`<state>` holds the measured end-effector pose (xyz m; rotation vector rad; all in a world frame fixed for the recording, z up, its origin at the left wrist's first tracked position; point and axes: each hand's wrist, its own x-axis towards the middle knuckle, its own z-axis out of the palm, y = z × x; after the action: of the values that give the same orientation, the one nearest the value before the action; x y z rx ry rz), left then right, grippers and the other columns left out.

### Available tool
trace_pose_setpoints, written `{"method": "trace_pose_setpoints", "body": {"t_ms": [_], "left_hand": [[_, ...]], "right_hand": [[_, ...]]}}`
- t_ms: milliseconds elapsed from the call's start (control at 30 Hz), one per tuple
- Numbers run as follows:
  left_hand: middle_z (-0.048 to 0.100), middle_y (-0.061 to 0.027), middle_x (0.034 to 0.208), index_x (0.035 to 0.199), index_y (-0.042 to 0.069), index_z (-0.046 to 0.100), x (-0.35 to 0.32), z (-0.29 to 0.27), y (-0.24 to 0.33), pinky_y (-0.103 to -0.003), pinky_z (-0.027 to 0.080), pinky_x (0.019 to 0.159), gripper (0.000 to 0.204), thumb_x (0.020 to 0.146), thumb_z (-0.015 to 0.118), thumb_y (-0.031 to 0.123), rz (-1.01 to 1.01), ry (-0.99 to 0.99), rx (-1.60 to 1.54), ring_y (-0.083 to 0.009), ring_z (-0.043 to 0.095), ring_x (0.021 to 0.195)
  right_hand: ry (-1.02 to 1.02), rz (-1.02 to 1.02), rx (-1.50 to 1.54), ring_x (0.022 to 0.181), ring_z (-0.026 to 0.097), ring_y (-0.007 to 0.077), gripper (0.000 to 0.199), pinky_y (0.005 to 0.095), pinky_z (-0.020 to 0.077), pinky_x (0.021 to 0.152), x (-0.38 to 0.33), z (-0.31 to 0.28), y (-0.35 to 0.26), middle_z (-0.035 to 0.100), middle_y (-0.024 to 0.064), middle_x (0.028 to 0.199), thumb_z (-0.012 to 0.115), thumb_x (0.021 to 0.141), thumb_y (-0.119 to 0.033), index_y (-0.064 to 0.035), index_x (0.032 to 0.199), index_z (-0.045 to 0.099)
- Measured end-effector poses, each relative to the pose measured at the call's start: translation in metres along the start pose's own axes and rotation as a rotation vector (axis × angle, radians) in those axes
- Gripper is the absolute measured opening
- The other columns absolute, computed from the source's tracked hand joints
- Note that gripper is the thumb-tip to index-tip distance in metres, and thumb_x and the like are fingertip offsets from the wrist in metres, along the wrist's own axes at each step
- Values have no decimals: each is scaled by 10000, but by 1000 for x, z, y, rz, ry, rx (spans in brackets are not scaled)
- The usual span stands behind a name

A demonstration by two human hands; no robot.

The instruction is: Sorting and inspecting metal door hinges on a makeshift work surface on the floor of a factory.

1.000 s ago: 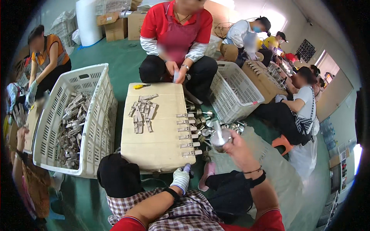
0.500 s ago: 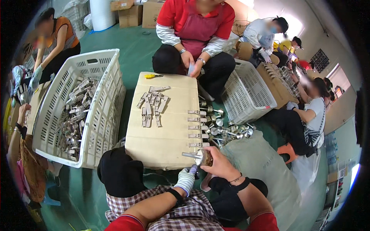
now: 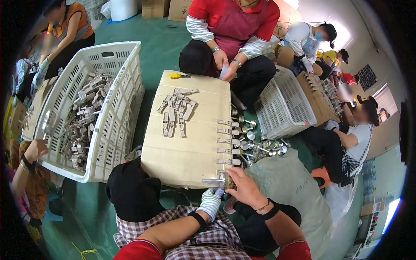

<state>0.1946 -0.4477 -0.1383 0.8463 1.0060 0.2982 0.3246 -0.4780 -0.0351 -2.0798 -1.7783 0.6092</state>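
Green flooring (image 3: 151, 34) spreads around the tan cardboard work surface (image 3: 186, 162) that I am watching through the head view. From my remote seat I see the right hand (image 3: 245, 188) reaching in from the lower right, palm down, its bare fingers curled over a stemmed metal piece (image 3: 222, 180) at the near right corner of that surface. I have the left hand (image 3: 210, 203) in a striped glove just below it, forearm slanting across a checked apron (image 3: 199, 247), fingertips close under the piece; I cannot tell whether they grip anything. What I see of the piece is shiny and silvery: a straight stem pointing left and a rounded, darker body mostly covered by the fingers. Beyond it, flat metal clips (image 3: 227, 141) line the right edge, near a loose clip pile (image 3: 177, 110).
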Motion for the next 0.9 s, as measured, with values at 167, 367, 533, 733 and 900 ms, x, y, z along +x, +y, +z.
{"method": "trace_pose_setpoints", "body": {"t_ms": [167,367,533,733,900], "left_hand": [[643,-69,907,1045,-29,592,-1,0,4,-279,448,709,254,883,573,165,-24,9,72,-127,525,752],[645,-82,896,1044,-29,596,1,-1,2,-287,455,699,258,872,581,163,3,19,76,-132,530,738],[646,-92,891,1055,-33,594,-4,-1,11,-300,458,697,277,870,573,173,-9,6,104,-143,532,734],[648,-92,886,1050,-23,601,-5,-1,11,-303,457,695,272,871,572,180,16,15,67,-144,526,724],[648,-80,875,1039,-19,609,-4,0,9,-294,454,692,264,871,573,182,1,21,73,-136,525,722]], "right_hand": [[0,4,-31,1052,498,330,636,372,455,859,1,0,-1,457,137,1175,732,660,-122,-29,1218,442],[-17,17,-15,1040,508,333,645,363,449,855,3,0,-3,460,150,1169,732,659,-121,-27,1228,443],[-5,2,-18,1041,507,330,647,362,449,854,3,2,1,461,149,1167,732,660,-121,-25,1230,441],[-3,-3,-26,1039,507,330,654,363,450,852,4,4,2,459,147,1166,735,660,-126,-27,1234,439],[-26,14,-22,1034,511,334,657,370,454,845,5,1,0,459,147,1167,737,660,-129,-30,1236,438]]}}
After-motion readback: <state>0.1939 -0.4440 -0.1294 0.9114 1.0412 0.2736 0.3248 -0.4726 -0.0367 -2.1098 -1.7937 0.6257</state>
